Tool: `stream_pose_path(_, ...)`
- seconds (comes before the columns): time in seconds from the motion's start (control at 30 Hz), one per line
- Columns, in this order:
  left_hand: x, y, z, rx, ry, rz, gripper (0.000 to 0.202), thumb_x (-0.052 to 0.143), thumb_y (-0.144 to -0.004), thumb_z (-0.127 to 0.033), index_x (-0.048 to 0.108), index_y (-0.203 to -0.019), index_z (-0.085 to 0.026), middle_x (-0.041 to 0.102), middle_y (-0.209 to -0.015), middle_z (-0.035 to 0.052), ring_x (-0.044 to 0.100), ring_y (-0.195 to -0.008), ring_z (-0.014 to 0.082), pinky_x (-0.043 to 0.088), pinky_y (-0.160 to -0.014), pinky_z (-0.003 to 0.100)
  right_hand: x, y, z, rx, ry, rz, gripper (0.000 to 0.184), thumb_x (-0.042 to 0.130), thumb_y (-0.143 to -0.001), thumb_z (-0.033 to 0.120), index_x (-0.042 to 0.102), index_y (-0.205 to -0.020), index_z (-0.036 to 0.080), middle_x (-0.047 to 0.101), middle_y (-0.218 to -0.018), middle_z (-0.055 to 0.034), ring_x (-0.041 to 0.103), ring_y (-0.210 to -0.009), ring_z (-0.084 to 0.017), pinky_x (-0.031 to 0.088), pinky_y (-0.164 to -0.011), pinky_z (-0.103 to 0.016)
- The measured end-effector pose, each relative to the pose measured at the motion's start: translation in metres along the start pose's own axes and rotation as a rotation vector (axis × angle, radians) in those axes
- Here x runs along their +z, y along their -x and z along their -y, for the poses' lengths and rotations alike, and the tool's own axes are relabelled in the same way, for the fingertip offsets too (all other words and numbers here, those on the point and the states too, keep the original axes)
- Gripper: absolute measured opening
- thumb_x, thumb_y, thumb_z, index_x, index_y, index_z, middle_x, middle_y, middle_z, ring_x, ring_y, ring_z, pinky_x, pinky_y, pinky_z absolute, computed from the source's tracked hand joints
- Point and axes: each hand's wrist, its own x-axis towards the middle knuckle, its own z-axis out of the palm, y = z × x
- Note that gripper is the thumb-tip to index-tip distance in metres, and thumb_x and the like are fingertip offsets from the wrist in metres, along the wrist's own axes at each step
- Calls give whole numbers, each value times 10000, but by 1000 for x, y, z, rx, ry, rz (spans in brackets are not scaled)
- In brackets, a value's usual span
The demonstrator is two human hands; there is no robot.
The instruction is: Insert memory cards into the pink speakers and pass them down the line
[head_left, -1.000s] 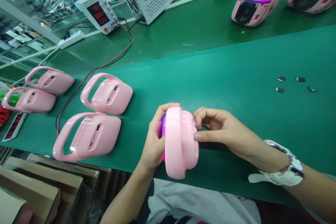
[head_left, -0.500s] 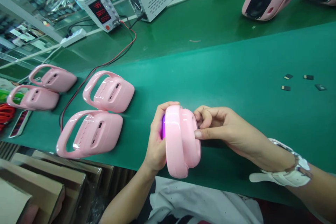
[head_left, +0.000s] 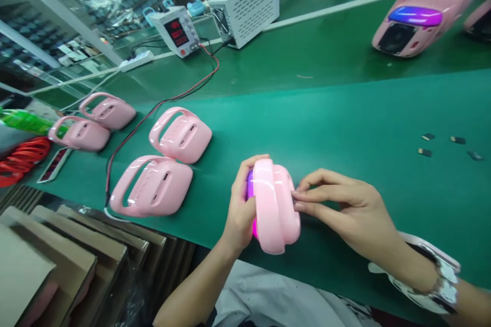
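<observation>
The person's left hand (head_left: 241,209) clasps a pink speaker (head_left: 270,209) above the near part of the green mat (head_left: 326,127).
The right hand (head_left: 349,204) has thumb and fingertips close together at the speaker's back; whether they pinch anything cannot be told. Four memory cards (head_left: 424,152) lie toward the mat's right end, four other speakers (head_left: 174,189) toward its left.

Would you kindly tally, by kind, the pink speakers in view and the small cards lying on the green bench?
Pink speakers: 7 (1 in the left hand, 4 at left, 2 at back right, one of these cut off by the picture's edge)
Small cards: 4
Total: 11
</observation>
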Motion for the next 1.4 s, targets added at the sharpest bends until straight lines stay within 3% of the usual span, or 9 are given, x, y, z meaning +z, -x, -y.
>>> stream_pose_path(0.2,-1,1,10,17,-11,13,394,630,-738,-206,599,-1127,-261,607,-1055,2,558,-950,181,437,-861,257,-4,1,-10,-155,115,2,68,739,-771,245,754,-766,311,695,-794,38,673,-731,-99,531,-645,-136)
stream_pose_path(0.37,0,0,14,-1,57,0,385,665,-745,-250,598,-1124,-262,618,-986,9,573,-882,175,461,-797,259,-4,1,-13,-158,146,13,30,748,-768,321,744,-798,318,702,-836,45,671,-709,-92,535,-648,-126)
stream_pose_path(0.63,-2,-6,-11,-73,-27,61,588,841,-524,-293,584,-1046,-210,596,-934,13,540,-808,154,452,-736,234,2,1,-9,-228,104,-33,108,694,-802,194,742,-751,277,688,-773,29,654,-675,-89,515,-615,-134)
stream_pose_path(0.77,-4,-11,-18,-78,-96,39,539,826,-534,-285,613,-1025,-213,605,-883,0,529,-776,140,444,-706,212,2,-3,-11,-218,31,-31,121,709,-778,147,757,-747,254,693,-766,11,658,-689,-100,517,-635,-146)
stream_pose_path(0.93,0,-29,-30,-223,-150,-14,327,756,-609,-263,656,-911,-190,634,-822,2,534,-684,119,419,-597,193,-2,-13,-18,-123,-180,7,127,758,-725,137,782,-732,261,703,-716,5,655,-655,-103,515,-641,-165)
stream_pose_path(1.03,8,-62,-39,-238,-82,-33,366,812,-551,-335,593,-794,-172,561,-660,-35,466,-552,93,362,-493,188,-13,-28,-24,-53,-287,-89,69,794,-688,199,786,-696,266,702,-698,-10,645,-664,-123,514,-658,-208)
stream_pose_path(1.17,44,-148,-59,-41,41,-83,477,870,-463,-394,498,-641,-155,474,-578,-59,427,-525,72,381,-496,194,-34,-46,-24,66,-623,-341,146,863,-578,350,775,-632,246,676,-700,-19,600,-656,-127,517,-640,-245)
stream_pose_path(1.3,110,-254,-66,-10,-32,-58,297,776,-694,-314,534,-685,-142,482,-586,-54,448,-527,61,410,-551,196,-32,-51,-22,257,-1006,-396,282,917,-445,395,761,-594,212,652,-690,-7,572,-609,-100,540,-659,-258)
stream_pose_path(1.4,155,-306,-59,-30,-173,-59,183,621,-865,-304,594,-887,-124,554,-703,-24,486,-549,76,440,-550,221,-19,-50,-26,320,-1060,-327,307,932,-409,375,747,-557,180,660,-712,-27,584,-595,-98,525,-618,-236)
